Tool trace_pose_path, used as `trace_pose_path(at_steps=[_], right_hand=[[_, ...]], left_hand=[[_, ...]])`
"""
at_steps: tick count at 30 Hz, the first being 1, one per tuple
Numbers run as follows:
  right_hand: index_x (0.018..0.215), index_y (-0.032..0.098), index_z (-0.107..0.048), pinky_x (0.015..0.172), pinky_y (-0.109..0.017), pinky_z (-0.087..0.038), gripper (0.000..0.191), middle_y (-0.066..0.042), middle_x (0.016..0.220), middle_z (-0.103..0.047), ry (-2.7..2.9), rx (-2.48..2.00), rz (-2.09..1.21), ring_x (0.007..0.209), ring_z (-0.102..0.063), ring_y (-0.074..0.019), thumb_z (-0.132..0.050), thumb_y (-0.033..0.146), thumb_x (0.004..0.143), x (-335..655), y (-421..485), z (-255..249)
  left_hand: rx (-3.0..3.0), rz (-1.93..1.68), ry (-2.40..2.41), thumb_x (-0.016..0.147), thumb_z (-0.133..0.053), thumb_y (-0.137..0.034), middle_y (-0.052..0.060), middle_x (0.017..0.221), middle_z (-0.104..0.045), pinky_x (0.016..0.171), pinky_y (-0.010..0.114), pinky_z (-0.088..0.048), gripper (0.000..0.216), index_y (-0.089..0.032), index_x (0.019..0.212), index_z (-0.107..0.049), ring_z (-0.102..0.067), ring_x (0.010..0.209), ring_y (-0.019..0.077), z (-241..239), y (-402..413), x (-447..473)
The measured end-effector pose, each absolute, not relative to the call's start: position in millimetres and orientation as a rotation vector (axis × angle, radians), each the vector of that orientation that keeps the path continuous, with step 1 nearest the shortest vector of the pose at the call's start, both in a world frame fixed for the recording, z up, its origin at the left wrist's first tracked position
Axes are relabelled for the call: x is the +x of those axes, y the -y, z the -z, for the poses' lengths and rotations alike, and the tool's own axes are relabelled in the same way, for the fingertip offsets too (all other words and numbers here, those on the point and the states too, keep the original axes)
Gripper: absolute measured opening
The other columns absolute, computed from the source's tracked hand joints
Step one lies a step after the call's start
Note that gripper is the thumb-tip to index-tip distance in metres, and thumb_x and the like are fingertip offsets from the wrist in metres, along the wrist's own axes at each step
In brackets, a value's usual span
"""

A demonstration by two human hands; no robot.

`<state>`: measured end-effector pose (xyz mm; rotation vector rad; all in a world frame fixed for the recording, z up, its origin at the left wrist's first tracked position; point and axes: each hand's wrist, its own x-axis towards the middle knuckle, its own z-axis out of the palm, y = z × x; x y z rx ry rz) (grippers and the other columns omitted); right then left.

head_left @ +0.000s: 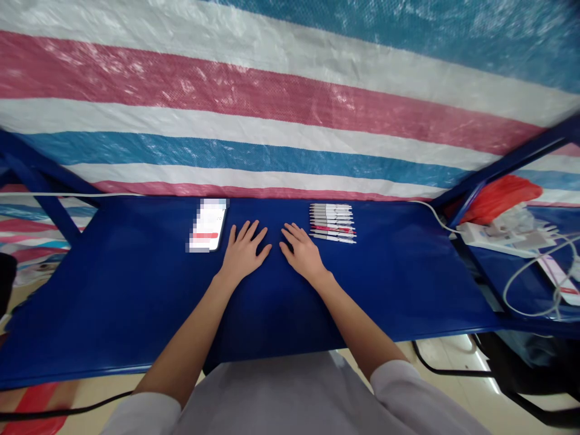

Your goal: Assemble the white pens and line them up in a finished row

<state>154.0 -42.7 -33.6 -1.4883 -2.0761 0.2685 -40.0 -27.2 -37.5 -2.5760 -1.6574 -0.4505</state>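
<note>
My left hand [244, 251] lies flat on the blue table [389, 284], palm down with its fingers spread and nothing in it. Just left of it is a phone [208, 225], its screen lit and partly blurred out. My right hand [302, 251] also rests palm down on the table, fingers slightly apart, holding nothing. To the right of that hand, a row of several pens [331, 214] lies side by side, mostly white and grey. One red pen [333, 229] is among them near the front of the row. Neither hand touches the pens or the phone.
A striped plastic sheet [272, 90] hangs behind the table. Blue metal frame bars [493, 166] rise at both sides. On a surface at the right are a power strip [498, 238], a red plastic bag [502, 196], white cables [512, 290] and another phone [559, 278].
</note>
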Motion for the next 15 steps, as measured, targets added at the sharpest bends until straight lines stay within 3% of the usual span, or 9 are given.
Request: trace_pose_path(at_steps=[7,15], right_hand=[[0.13,0.019,-0.061,0.112,-0.042,-0.045,0.04,-0.01,0.136,-0.062,2.118,-1.326,-0.204,0.129,-0.056,-0.0228,-0.05,0.036,0.095,219.5,17.0,6.9],[0.136,0.016,-0.055,0.112,-0.045,-0.045,0.044,-0.013,0.144,-0.055,2.403,-1.432,-0.036,0.134,-0.051,-0.0259,-0.042,0.033,0.098,296.7,-22.3,1.6]], left_hand=[[-2.636,0.556,1.577,0.097,-0.047,-0.042,0.014,0.145,-0.053,0.116,0.059,-0.026,0.046,-0.017,0.133,-0.06,-0.043,0.138,0.035,30.3,20.0,-24.8],[-2.771,0.778,1.186,0.098,-0.048,-0.031,0.011,0.132,-0.064,0.115,0.047,-0.035,0.034,-0.015,0.122,-0.067,-0.055,0.128,0.0281,23.8,5.7,50.7]])
